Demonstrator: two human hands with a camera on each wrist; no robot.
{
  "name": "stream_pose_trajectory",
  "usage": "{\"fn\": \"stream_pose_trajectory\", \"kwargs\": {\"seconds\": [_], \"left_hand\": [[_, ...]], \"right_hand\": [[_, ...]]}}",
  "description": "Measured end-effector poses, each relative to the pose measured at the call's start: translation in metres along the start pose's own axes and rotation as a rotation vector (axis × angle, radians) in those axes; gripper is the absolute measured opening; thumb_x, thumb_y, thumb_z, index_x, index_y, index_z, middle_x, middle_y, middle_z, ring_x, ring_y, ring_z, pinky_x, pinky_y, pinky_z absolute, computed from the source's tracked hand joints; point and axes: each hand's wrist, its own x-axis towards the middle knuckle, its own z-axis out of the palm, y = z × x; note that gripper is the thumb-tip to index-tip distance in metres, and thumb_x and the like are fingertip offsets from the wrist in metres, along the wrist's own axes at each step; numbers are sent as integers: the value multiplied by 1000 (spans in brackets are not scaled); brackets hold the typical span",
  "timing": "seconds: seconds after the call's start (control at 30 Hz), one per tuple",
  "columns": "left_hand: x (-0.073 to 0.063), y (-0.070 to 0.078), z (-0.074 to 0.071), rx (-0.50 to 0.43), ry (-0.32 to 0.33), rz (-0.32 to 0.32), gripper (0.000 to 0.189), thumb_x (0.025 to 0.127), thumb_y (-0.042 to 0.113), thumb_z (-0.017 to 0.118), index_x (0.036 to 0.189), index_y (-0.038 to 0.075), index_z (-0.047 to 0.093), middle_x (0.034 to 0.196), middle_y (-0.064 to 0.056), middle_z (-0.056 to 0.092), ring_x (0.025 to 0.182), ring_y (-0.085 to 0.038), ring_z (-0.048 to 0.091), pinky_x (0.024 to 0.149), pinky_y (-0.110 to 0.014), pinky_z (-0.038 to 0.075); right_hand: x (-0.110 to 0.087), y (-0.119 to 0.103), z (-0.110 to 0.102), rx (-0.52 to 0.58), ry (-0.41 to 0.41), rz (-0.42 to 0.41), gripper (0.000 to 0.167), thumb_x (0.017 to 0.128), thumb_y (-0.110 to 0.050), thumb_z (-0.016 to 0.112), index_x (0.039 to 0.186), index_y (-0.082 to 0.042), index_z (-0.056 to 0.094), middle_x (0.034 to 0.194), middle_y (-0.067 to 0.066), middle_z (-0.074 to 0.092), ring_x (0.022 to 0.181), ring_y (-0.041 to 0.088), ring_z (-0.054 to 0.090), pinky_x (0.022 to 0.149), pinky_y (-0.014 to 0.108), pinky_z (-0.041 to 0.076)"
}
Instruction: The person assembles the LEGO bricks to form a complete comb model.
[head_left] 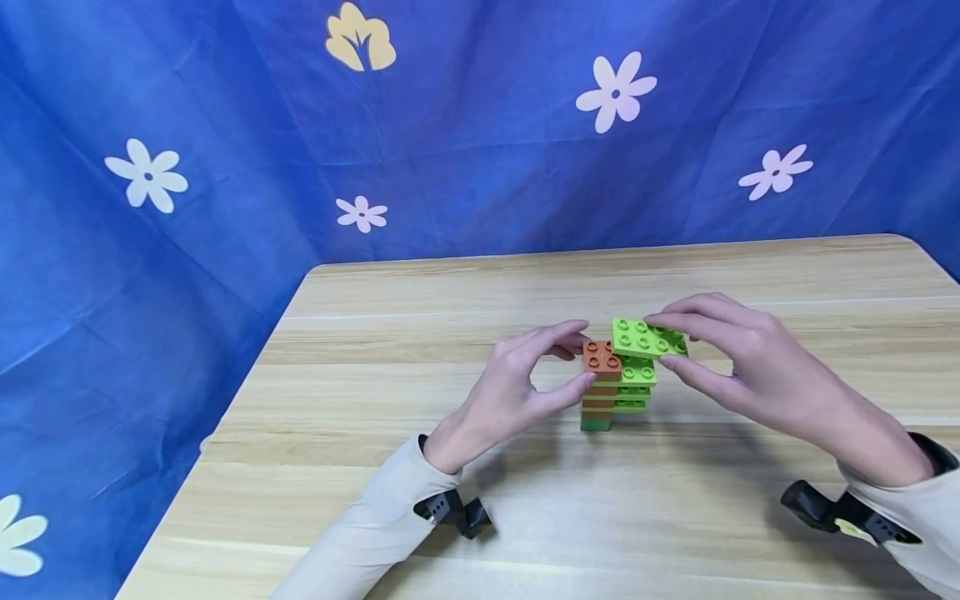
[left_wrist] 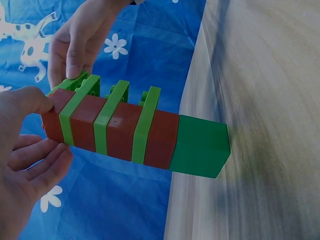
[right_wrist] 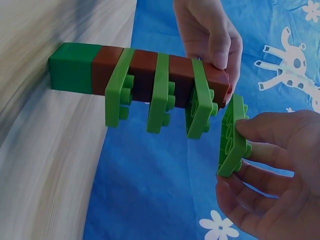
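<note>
A narrow toy-brick tower stands upright on the table, with a dark green brick (left_wrist: 200, 147) at its base. Brown bricks (left_wrist: 122, 127) alternate above it with thin light green plates (right_wrist: 159, 95) that jut out to the right. My left hand (head_left: 517, 387) steadies the top brown brick (head_left: 602, 360), thumb on the near side and fingers behind. Between thumb and fingers, my right hand (head_left: 757, 367) pinches another light green plate (head_left: 636, 338) by its right end. This plate is tilted, its left end close beside the top brown brick and above the highest jutting plate.
The wooden table (head_left: 360, 383) stretches out on both sides of the tower. Behind it hangs a blue cloth (head_left: 480, 125) with pale flowers. Small black cameras (head_left: 453, 510) are strapped at both wrists.
</note>
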Motion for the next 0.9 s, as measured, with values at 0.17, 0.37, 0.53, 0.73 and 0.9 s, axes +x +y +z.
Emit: {"fn": "stream_pose_trajectory", "kwargs": {"seconds": [0.17,0.37,0.53,0.73,0.9], "left_hand": [[-1,0,0,-9,0,5,50,82,6,74,126,-7,55,105,-15,70,89,-23,68,86,-19,53],[-1,0,0,-21,-4,10,50,82,5,73,127,-8,54,106,-16,70,89,-23,68,84,-18,53],[-1,1,0,-17,-7,10,50,82,5,73,127,-7,53,106,-15,70,90,-19,68,82,-17,53],[0,2,-1,-22,-5,27,49,83,5,73,126,-6,54,111,-16,67,93,-17,66,83,-18,54],[4,5,-2,-17,-16,82,50,83,5,73,127,-5,53,124,-16,59,102,-17,62,83,-18,53]], "right_hand": [[3,-4,4,17,-10,-14,44,98,-42,52,116,-4,68,111,3,66,98,15,62,87,6,44],[6,-7,8,34,-28,-31,41,98,-39,54,117,-5,67,110,2,65,99,14,61,88,7,45],[8,-10,8,17,-43,-24,43,98,-40,53,117,-4,67,109,2,65,99,14,61,88,8,45],[9,-11,7,6,-56,-25,41,98,-39,54,118,-4,67,109,2,65,98,15,62,88,9,46],[10,-12,8,7,-60,-35,39,97,-34,58,118,-3,67,110,3,65,98,17,62,88,13,48]]}}
